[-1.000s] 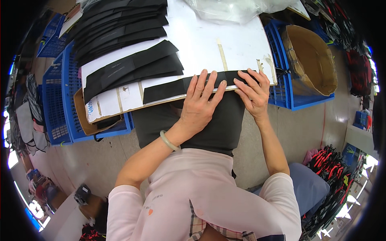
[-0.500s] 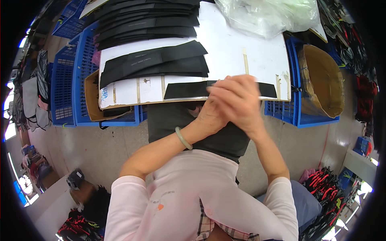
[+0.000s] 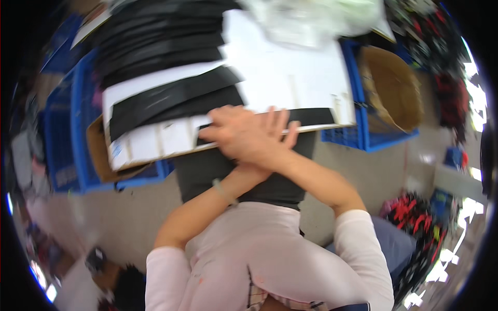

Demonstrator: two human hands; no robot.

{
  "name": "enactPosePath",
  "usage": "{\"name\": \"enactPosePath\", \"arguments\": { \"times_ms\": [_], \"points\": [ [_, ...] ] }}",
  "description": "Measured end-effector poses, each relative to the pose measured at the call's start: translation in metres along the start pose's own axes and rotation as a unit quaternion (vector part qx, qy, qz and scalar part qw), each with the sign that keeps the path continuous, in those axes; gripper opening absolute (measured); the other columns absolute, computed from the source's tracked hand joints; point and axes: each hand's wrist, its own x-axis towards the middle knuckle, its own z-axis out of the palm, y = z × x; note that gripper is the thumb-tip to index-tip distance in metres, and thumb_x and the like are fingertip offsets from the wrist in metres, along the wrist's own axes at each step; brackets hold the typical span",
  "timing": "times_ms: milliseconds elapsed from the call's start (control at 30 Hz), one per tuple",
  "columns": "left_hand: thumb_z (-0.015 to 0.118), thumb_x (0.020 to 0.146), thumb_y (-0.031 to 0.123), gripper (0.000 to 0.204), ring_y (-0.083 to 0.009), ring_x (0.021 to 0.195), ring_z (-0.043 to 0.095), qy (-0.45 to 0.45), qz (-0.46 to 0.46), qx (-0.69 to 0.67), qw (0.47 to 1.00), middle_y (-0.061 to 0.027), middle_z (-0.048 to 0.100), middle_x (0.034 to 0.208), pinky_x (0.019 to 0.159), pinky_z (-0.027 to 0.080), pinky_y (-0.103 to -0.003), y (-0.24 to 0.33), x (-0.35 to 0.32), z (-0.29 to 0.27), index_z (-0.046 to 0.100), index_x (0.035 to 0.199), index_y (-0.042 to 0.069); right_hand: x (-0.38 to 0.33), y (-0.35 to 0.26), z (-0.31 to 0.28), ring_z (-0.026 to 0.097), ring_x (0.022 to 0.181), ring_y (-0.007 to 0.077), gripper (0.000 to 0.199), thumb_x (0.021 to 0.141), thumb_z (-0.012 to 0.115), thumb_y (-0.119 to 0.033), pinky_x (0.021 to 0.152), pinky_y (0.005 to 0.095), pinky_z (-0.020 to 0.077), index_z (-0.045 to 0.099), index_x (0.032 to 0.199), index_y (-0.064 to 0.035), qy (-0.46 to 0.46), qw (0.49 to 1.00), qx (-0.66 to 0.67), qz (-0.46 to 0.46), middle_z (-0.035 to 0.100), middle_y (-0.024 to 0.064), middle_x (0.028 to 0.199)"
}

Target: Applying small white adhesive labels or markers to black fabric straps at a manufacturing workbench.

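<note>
My forearms cross at the front edge of the white-topped table [image 3: 264, 67]. My right hand [image 3: 241, 135] lies across the top of my left hand [image 3: 282, 127], with its fingers partly spread toward the left. The left hand's fingers stick out past it on the right, stretched and apart; its palm is hidden. Beneath both hands a flat black strip [image 3: 314, 116] runs along the table's front edge, its middle covered. Neither hand appears to hold anything. Left of them lie overlapping black folded pieces [image 3: 171, 96]. A pale bangle [image 3: 224, 193] circles my left wrist.
More black pieces [image 3: 161, 41] are stacked at the back left. A clear plastic bag [image 3: 316, 20] lies at the back right. Blue crates [image 3: 65, 135] stand left of the table. To the right a round-edged cardboard box [image 3: 391, 88] sits in a blue crate [image 3: 371, 137].
My clasped hands have crossed further, the right hand sliding left over the left hand, whose fingers now show spread out. The whole view has tilted and shifted, with blur.
</note>
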Motion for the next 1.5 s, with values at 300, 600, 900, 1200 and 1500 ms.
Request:
{"name": "enactPosePath", "arguments": {
  "times_ms": [300, 600, 900, 1200, 1500],
  "points": [
    [0.060, 0.082, 0.007, 0.056, -0.0404, 0.139, 0.034, -0.036, -0.102, -0.135, 0.985, -0.0218, 0.038, 0.148, 0.114, 0.026, -0.052, 0.005, 0.009, -0.016, 0.050, 0.136, 0.007, -0.078, 0.009, -0.058, 0.063, 0.082, 0.0274, 0.019, 0.073, 0.071, 0.001, 0.068, 0.0356, 0.0522, 0.072, 0.092, -0.0042, 0.331, 0.909, 0.032, 0.250, 0.066, 0.0104, 0.089],
    [0.056, 0.082, 0.003, 0.055, -0.0436, 0.138, 0.035, -0.029, -0.002, -0.008, 1.000, -0.0246, 0.038, 0.147, 0.112, 0.027, -0.054, 0.003, 0.005, -0.019, 0.050, 0.137, 0.007, -0.132, 0.032, -0.052, 0.060, 0.098, 0.0297, 0.022, 0.076, 0.071, -0.002, 0.086, 0.0396, 0.0477, 0.070, 0.098, -0.0038, 0.306, 0.911, -0.031, 0.276, 0.063, 0.0098, 0.101],
    [0.060, 0.074, -0.002, 0.070, -0.0431, 0.138, 0.035, -0.027, 0.019, -0.002, 0.999, -0.0250, 0.037, 0.147, 0.113, 0.026, -0.054, 0.003, 0.006, -0.017, 0.045, 0.142, 0.008, -0.122, 0.125, -0.129, 0.061, 0.076, 0.0248, 0.034, 0.063, 0.082, -0.021, 0.066, 0.0357, 0.0478, 0.064, 0.087, -0.0044, -0.064, 0.952, 0.023, 0.298, 0.060, 0.0094, 0.080],
    [0.052, 0.081, -0.004, 0.059, -0.0417, 0.136, 0.039, -0.021, 0.017, 0.035, 0.999, -0.0217, 0.041, 0.147, 0.111, 0.031, -0.052, 0.001, 0.006, -0.015, 0.050, 0.138, 0.010, -0.104, 0.146, -0.138, 0.045, 0.054, 0.0135, 0.024, 0.065, 0.078, -0.019, 0.051, 0.0317, 0.0353, 0.060, 0.064, -0.0034, -0.153, 0.934, 0.108, 0.304, 0.047, 0.0007, 0.055],
    [0.065, 0.066, -0.002, 0.080, -0.0397, 0.138, 0.036, -0.016, 0.022, 0.017, 0.999, -0.0212, 0.038, 0.148, 0.112, 0.030, -0.051, -0.002, 0.002, -0.013, 0.046, 0.142, 0.010, -0.106, 0.146, -0.140, 0.039, 0.054, 0.0119, 0.025, 0.067, 0.078, -0.016, 0.052, 0.0308, 0.0325, 0.056, 0.063, -0.0035, -0.157, 0.933, 0.104, 0.306, 0.042, -0.0014, 0.055]
  ]
}}
